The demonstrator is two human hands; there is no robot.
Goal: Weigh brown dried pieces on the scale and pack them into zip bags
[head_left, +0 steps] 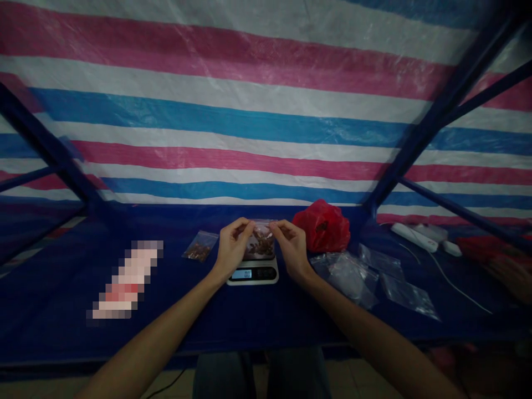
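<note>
Between my two hands is a clear zip bag [261, 244] with brown dried pieces inside. My left hand [233, 246] pinches its upper left corner, and my right hand [293, 244] pinches the upper right corner. Directly behind the bag, partly covered by it, sits a white digital kitchen scale [253, 281] whose display reads 0.0. Whether the bag's bottom touches the scale I cannot tell. Left of my left hand lies another zip bag [200, 247] holding similar brown pieces. Close to my right hand stands a red plastic bag [322, 227], bunched up with an opening.
Several flat clear zip bags [353, 277] lie right of my right forearm. Farther right are a white power strip [414, 237] and its cable. A blurred-out strip [127, 280] lies at left on the blue table [174, 310]. Blue frame poles [440, 116] and striped sheeting rise behind.
</note>
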